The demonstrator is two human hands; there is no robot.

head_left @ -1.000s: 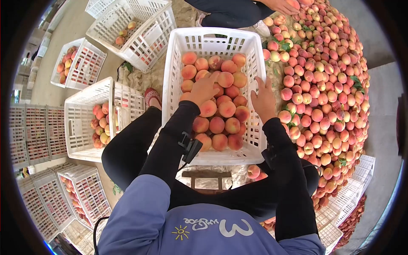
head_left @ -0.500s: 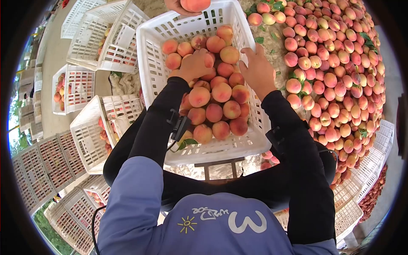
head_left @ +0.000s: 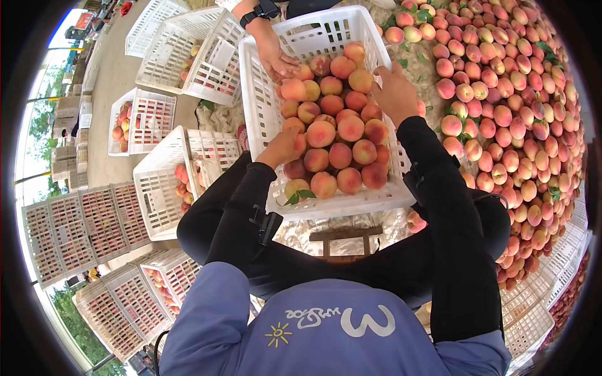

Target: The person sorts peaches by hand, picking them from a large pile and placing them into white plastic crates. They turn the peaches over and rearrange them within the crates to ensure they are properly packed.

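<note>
A white plastic crate (head_left: 252,94) full of peaches (head_left: 350,128) stands in front of me, tilted slightly in view. My left hand (head_left: 281,148) is inside its left side, the fingers curled around a peach (head_left: 293,125); part of that fruit is hidden by the hand. On the right rim rests my right hand (head_left: 396,95), its fingers hooked over the edge. Another person's hand (head_left: 276,55) reaches in from the far left corner, fingertips by a peach (head_left: 293,89). A green leaf (head_left: 300,196) lies at the near left corner of the fruit.
A large heap of loose peaches (head_left: 514,125) spreads over the ground at right. More white crates (head_left: 160,194) with peaches stand at left, and stacked crates (head_left: 78,232) lie behind them. A small wooden stool (head_left: 345,234) is between my legs.
The view has shifted, so the crate appears farther right. My left hand moved from the middle of the peaches to the left side. The other person's hand came down into the crate with a peach.
</note>
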